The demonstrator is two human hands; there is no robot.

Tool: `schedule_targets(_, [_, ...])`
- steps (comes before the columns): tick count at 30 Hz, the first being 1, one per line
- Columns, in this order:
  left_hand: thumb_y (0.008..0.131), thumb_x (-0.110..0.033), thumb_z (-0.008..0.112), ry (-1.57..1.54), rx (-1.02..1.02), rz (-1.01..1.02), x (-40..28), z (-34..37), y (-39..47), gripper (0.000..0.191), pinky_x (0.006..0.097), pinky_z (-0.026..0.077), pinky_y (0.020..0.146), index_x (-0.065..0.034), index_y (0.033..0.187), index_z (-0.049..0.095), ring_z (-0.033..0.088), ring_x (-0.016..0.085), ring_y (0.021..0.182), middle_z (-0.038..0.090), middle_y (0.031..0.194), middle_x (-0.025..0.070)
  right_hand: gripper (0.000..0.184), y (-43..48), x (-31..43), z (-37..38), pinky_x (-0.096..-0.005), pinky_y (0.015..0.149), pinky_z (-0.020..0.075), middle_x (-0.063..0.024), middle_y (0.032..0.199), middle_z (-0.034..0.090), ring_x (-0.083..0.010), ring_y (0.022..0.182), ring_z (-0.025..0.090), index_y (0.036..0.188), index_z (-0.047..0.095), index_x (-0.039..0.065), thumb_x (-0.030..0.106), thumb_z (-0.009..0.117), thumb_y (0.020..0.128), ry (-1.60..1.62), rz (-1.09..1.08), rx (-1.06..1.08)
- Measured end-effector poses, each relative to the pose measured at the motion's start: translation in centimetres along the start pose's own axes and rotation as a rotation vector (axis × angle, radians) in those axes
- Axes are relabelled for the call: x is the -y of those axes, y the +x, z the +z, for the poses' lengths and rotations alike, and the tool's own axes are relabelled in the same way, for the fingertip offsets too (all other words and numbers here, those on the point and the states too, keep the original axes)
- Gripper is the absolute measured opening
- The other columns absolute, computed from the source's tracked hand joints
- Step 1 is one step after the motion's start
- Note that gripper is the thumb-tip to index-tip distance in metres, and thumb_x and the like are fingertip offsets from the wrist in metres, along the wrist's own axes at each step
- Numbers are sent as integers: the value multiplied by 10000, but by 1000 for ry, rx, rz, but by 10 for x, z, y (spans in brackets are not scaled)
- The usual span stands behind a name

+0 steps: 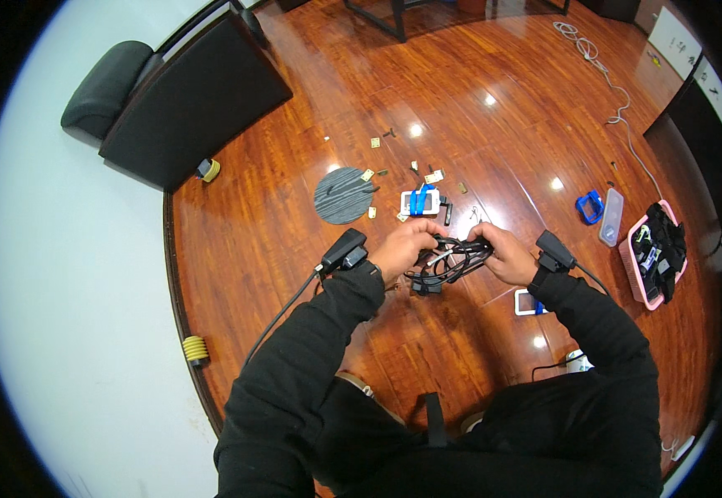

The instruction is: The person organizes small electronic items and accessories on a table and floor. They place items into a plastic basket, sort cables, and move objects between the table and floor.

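A coiled black cable (460, 264) hangs between my two hands above the wooden floor. Its left end is pinched in my left hand (407, 246), and my right hand (509, 255) grips the other side. A light-coloured tip shows among the loops. Just under the coil is a black adapter-like block (426, 285); whether it touches the floor is unclear. Beyond my left hand lies a white device with blue straps (420, 202), next to a small black part (448, 213). A second white-framed device (526, 302) lies partly hidden below my right forearm.
A round grey mat (343, 195) lies ahead on the left, with several small yellowish plates (434, 177) about. To the right are a blue frame (589, 207), a clear plastic case (611, 218) and a filled pink basket (638, 274). A black sofa (199, 99) stands at upper left.
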State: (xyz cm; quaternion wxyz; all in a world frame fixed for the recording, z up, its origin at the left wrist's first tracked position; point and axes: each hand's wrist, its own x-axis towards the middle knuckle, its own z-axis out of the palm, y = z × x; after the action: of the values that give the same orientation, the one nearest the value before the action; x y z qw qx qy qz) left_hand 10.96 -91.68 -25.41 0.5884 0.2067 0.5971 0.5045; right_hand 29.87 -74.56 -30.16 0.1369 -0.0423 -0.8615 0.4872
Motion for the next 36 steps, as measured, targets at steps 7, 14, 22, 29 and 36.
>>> schedule_targets(7, [902, 32, 477, -26, 51, 57, -12, -7, -9, 307, 262, 541, 696, 7, 1141, 669, 630, 119, 776, 675, 985, 75, 395, 4, 9, -10, -405, 885, 485, -166, 1062, 616, -338, 1027, 613, 1142, 555, 21, -72, 572, 758, -130, -6, 58])
schedule_targets(14, [860, 73, 527, 203, 8, 133, -9, -4, -10, 307, 256, 539, 734, 34, 1126, 675, 648, 110, 847, 690, 1004, 65, 494, 7, 23, -7, -361, 899, 480, -149, 1092, 602, -272, 1017, 598, 1202, 550, 13, 75, 669, 726, 67, 23, 173])
schedule_targets(22, [854, 96, 553, 357, 110, 108, -15, -4, -15, 311, 252, 533, 782, 44, 1144, 651, 645, 98, 881, 675, 1017, 50, 233, 9, 10, -1, -317, 734, 508, -63, 877, 657, -144, 796, 624, 1124, 631, 5, 143, 654, 938, 393, 250, -3])
schedule_targets(29, [913, 41, 570, 325, 69, 240, -11, -1, -14, 211, 238, 523, 771, 21, 1104, 660, 632, 84, 865, 677, 989, 23, 297, 10, 16, 0, -404, 850, 486, -146, 1013, 646, -307, 973, 610, 1143, 666, 36, 229, 660, 917, 22, -83, 108])
schedule_targets(36, [882, 35, 492, 186, 32, 185, -17, -3, -13, 260, 249, 505, 821, -3, 1079, 658, 604, 90, 893, 651, 997, 14, 176, 14, 18, 1, -416, 838, 468, -129, 915, 594, -310, 930, 584, 1048, 647, 27, 148, 625, 922, -1, 26, 124])
